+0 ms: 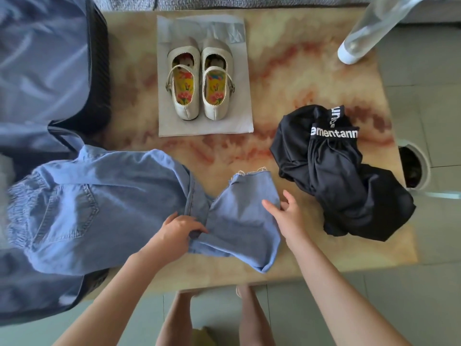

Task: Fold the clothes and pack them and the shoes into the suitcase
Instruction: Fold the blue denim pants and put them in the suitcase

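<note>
Light blue jeans (104,203) lie across the table's near left, the waist end draped over the open suitcase (50,78). My left hand (178,229) pinches the denim at mid-leg where the fabric bunches. My right hand (287,213) rests with spread fingers on the frayed leg end at the right. A pair of cream strap shoes (199,81) with flowered insoles stands on a grey bag (239,116) at the table's middle back. A crumpled black garment (341,176) with white lettering lies at the right.
The marbled tan table (287,78) ends close to my legs at the bottom. A clear plastic bottle (366,31) leans in at the top right. A round bin (411,168) sits on the tiled floor right of the table.
</note>
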